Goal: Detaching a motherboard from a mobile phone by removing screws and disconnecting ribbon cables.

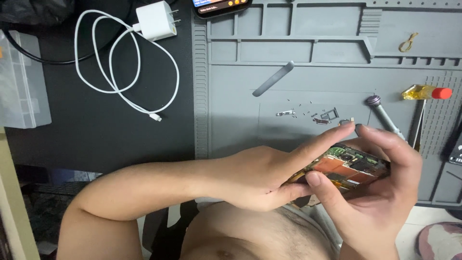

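Note:
An opened phone (353,166) with its back cover off shows a circuit board and copper-coloured parts. My left hand (262,175) grips its left end, with the index finger stretched along the top edge and the thumb beneath. My right hand (380,188) cups it from the right, thumb pressed on the lower left corner of the board. The phone is held above the near edge of the grey repair mat (240,110). Small screws and metal brackets (313,115) lie on the mat just beyond the hands.
A grey spudger (273,78), a screwdriver (385,115), a small yellow bottle with a red cap (426,92) and a rubber band (408,42) lie on the mat. A white charger and cable (130,58) and a clear plastic box (21,82) are on the left. Another phone (221,6) lies at the top.

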